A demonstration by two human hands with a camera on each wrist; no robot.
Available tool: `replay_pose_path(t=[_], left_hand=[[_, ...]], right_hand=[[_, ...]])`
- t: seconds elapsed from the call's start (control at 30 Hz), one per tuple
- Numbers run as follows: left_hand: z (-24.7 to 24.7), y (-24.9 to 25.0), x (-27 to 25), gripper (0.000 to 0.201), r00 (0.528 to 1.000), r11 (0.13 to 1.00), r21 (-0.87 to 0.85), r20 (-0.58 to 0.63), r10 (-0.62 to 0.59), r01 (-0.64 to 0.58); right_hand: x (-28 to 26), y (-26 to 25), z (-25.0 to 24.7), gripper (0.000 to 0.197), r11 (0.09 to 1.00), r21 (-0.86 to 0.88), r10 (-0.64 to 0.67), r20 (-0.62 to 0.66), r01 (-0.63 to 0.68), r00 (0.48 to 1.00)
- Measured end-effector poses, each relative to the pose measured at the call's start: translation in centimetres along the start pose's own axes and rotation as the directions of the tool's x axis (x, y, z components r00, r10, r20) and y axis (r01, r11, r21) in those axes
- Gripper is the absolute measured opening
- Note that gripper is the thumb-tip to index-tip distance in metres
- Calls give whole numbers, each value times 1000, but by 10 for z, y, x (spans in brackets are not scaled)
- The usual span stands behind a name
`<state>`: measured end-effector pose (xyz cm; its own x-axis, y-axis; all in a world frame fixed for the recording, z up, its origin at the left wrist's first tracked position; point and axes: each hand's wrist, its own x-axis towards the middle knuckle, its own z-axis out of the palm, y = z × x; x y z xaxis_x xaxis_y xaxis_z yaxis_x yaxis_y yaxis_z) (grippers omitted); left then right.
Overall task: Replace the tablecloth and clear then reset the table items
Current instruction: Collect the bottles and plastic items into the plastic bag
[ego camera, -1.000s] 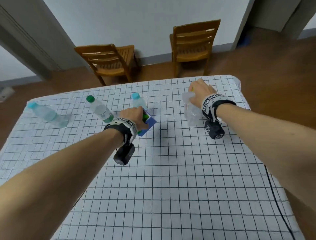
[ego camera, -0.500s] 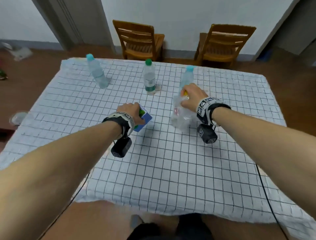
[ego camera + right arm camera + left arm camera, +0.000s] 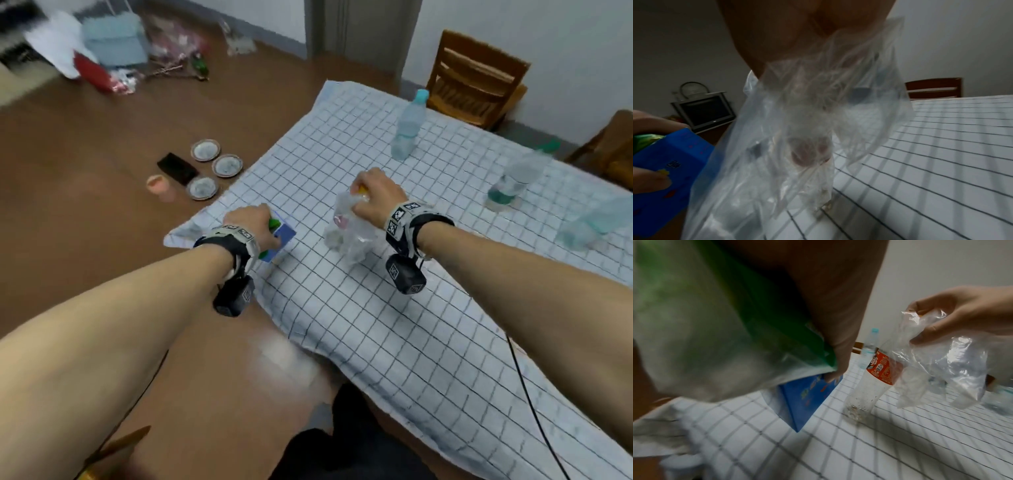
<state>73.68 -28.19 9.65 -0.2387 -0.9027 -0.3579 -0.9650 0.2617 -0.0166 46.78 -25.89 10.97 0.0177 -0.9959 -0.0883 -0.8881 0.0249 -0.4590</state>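
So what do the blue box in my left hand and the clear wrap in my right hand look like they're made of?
The blue box looks like printed cardboard with a smooth, faintly glossy face: flat panels, sharp folded edges. The clear wrap looks like thin plastic film, glossy and crinkled, see-through. It hangs over a clear plastic bottle with a red label, which the right hand holds by the top.

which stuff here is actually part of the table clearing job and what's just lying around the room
Part of the job:
- checked tablecloth
- blue box, held by the left hand
- clear plastic bag and red-label bottle, held by the right hand
- three water bottles
- small plates, cup, black object on the floor

Just lying about:
- wooden chair
- heap of bags
- television
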Motion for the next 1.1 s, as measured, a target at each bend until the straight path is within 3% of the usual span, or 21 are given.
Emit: replay_pose_path(t=[0.17,0.37,0.53,0.73,0.83,0.97,1.1], left_hand=[[5,-109,3,44,983,983,-20,25,-183,183],[1,-222,43,54,919,920,-29,64,-389,391],[-11,-295,76,55,881,883,-34,104,-462,467],[-17,-380,119,54,876,874,-83,123,-467,478],[-18,-430,153,56,895,893,-92,119,-429,441],[-25,-496,207,54,937,933,-101,92,-336,344],[-30,-542,249,53,969,970,-91,126,-214,227]], right_hand=[[81,-89,54,25,986,59,-156,38,154,987],[201,-185,96,26,949,87,-309,86,301,947],[278,-250,121,27,934,114,-352,139,338,925],[344,-322,154,25,922,62,-388,171,383,905],[376,-358,174,22,932,29,-360,193,361,913],[414,-392,206,23,967,-13,-247,197,254,949],[431,-403,238,26,998,-23,-47,193,53,980]])
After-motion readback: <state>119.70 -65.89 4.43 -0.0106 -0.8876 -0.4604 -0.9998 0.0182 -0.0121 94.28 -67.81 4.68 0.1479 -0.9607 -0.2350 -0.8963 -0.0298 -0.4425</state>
